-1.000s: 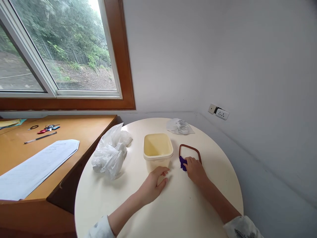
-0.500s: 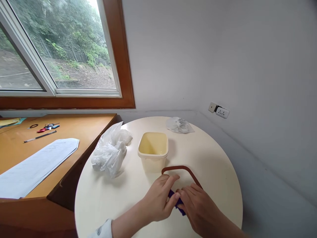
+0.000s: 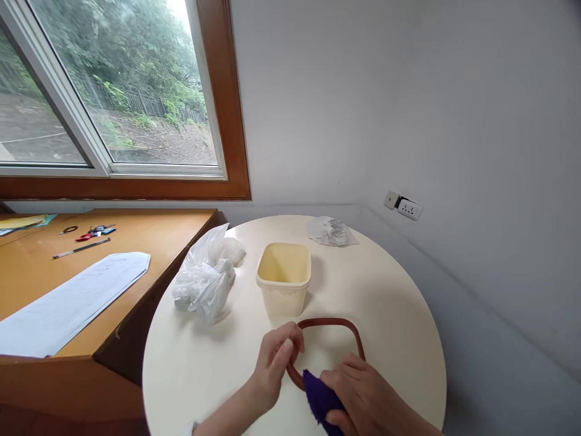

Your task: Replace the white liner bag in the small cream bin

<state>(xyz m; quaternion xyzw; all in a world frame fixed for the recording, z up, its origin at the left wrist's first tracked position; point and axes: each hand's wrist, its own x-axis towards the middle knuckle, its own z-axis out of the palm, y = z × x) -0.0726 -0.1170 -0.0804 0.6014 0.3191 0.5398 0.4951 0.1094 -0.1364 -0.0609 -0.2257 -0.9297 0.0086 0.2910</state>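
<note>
My left hand [image 3: 276, 363] is closed around the left side of a brown rounded-square ring [image 3: 329, 322]. Whether a clear panel fills its middle, I cannot tell. A bunched purple cloth [image 3: 320, 396] is gripped in my right hand [image 3: 358, 390], over the ring's near right part. That part of the ring is hidden behind the cloth and fingers. Just beyond the ring, a cream plastic tub [image 3: 284, 297] stands upright on the round table with its top uncovered.
On the round white table [image 3: 385, 290] lie a crumpled white plastic bag [image 3: 206, 275] at left and a flat clear bag [image 3: 333, 231] at the back. The wooden desk [image 3: 154, 224] at left holds papers [image 3: 82, 303], a pen [image 3: 82, 248] and keys [image 3: 95, 232].
My left hand has shifted left, from beside the cloth to the ring's left side. More of the purple cloth shows under my right hand, and the ring has turned slightly.
</note>
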